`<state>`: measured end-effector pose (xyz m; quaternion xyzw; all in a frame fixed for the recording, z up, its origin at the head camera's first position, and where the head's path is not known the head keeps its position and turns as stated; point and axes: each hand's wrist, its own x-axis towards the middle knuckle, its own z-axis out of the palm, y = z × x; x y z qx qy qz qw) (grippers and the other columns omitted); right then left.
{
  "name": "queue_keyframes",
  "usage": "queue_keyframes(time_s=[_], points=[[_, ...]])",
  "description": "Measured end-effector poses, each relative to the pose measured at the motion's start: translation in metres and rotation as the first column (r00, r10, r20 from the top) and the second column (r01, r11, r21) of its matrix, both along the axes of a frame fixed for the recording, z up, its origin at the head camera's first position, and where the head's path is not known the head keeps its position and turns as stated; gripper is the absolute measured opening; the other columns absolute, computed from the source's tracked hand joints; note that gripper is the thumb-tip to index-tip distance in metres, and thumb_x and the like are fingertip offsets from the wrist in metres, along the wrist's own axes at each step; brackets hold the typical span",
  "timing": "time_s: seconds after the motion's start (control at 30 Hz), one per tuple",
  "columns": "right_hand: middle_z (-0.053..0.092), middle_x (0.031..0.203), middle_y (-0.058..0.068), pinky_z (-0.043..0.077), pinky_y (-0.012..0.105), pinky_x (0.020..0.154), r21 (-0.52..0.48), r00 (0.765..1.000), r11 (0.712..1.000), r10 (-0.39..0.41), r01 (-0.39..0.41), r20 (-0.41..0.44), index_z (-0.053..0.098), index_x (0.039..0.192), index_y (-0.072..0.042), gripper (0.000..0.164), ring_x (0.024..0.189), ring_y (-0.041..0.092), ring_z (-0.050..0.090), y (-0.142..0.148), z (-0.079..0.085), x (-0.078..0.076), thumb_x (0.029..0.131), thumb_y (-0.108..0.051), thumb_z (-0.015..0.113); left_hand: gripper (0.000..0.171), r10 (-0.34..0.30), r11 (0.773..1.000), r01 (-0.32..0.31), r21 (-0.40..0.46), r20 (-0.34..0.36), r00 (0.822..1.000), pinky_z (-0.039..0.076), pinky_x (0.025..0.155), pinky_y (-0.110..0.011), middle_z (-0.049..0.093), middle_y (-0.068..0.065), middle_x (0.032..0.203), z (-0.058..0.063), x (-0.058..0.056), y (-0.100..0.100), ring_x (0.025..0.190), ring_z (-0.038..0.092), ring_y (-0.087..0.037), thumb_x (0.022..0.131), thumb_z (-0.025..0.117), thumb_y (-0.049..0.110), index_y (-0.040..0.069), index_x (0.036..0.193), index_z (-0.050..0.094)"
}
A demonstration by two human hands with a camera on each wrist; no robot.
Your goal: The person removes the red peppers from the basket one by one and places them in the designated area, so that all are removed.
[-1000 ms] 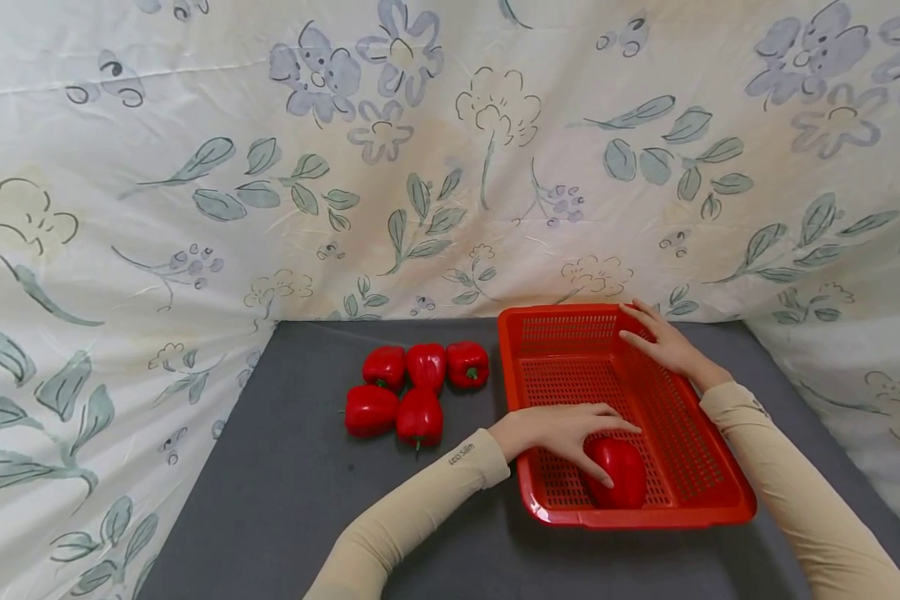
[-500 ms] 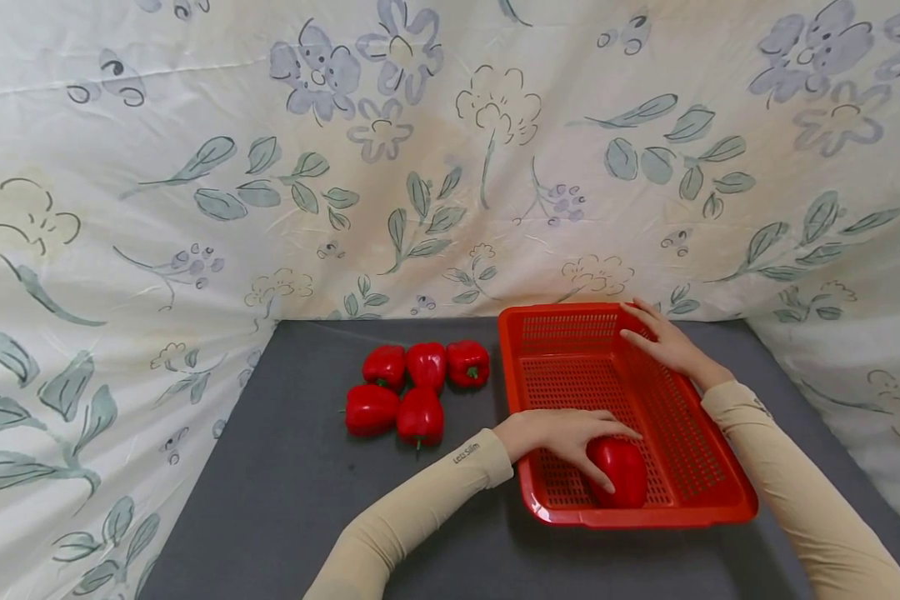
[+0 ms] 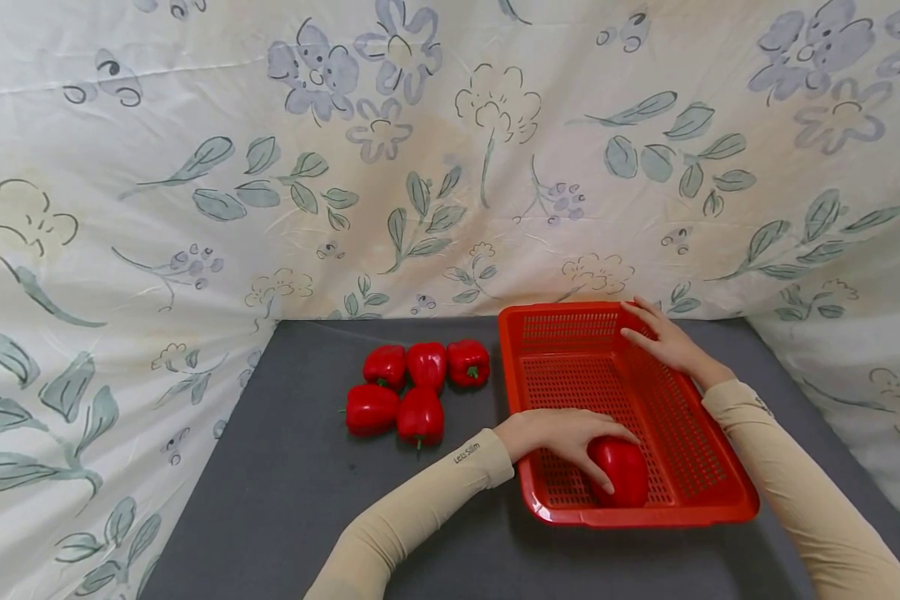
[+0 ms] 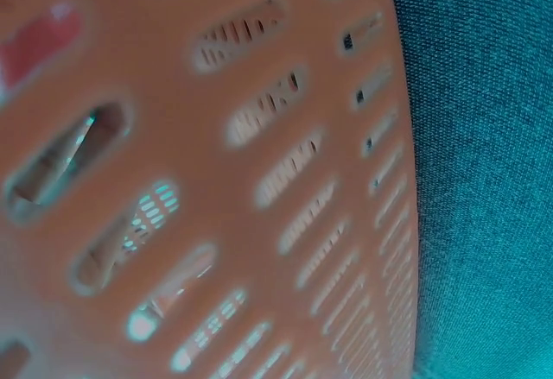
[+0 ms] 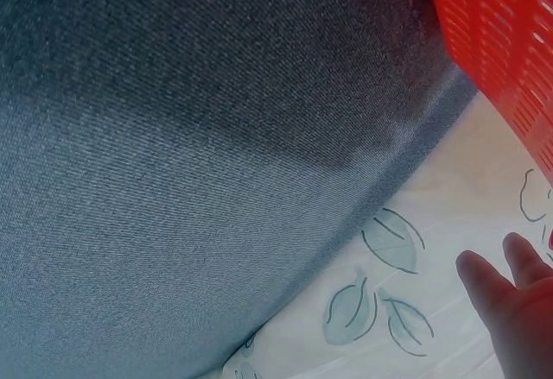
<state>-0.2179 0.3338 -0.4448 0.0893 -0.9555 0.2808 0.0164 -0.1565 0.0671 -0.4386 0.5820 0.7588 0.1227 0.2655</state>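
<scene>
In the head view a red plastic basket stands right of centre, its floor and walls slotted. One glossy red bell pepper lies inside near the front wall. My left hand reaches over the left rim and grips this pepper, thumb on its near left side and fingers over its top. At the far right corner my right hand rests on the rim, fingers extended and thumb on the inner side. The left wrist view shows the basket wall close up; the pepper's underside is hidden.
Left of the basket, several red bell peppers with green stems sit grouped on the dark grey tabletop. A white floral cloth hangs behind the table and along both sides.
My left hand's fingers have drawn in slightly over the pepper. Both hands and the basket otherwise keep almost the same place.
</scene>
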Motion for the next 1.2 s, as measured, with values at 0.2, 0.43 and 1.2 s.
queue_keyframes(time_s=[0.2, 0.43, 1.2], points=[[0.003, 0.154, 0.018, 0.015, 0.071, 0.098, 0.007, 1.0, 1.0, 0.01, -0.01, -0.001, 0.02, 0.148, -0.014, 0.066, 0.135, 0.05, 0.011, 0.001, 0.0, -0.001, 0.095, -0.041, 0.047, 0.077, -0.003, 1.0, 0.003, 0.009, -0.008, 1.0, 0.037, 0.089, -0.008, 0.044, 0.02, 0.131, 0.002, 0.001, -0.001, 0.107, 0.04, 0.007, 0.07, 0.075, 0.048, 0.034, 0.137, 0.039], [0.004, 0.154, 0.018, 0.016, 0.07, 0.098, 0.012, 1.0, 1.0, 0.006, -0.006, -0.008, 0.021, 0.148, -0.014, 0.065, 0.135, 0.049, 0.013, 0.0, 0.0, 0.0, 0.095, -0.041, 0.048, 0.075, -0.006, 1.0, 0.006, 0.024, -0.007, 1.0, 0.038, 0.086, -0.006, 0.047, 0.019, 0.126, 0.005, 0.001, -0.002, 0.101, 0.043, 0.008, 0.071, 0.075, 0.047, 0.032, 0.136, 0.041], [0.006, 0.153, 0.021, 0.015, 0.07, 0.099, 0.022, 1.0, 1.0, 0.005, -0.005, 0.005, 0.021, 0.148, -0.011, 0.066, 0.135, 0.049, 0.013, -0.004, 0.008, 0.004, 0.095, -0.039, 0.048, 0.075, 0.0, 0.996, 0.003, 0.094, -0.038, 0.999, 0.038, 0.088, -0.007, 0.048, 0.018, 0.129, 0.01, 0.002, -0.006, 0.105, 0.044, 0.008, 0.073, 0.074, 0.047, 0.029, 0.138, 0.041]])
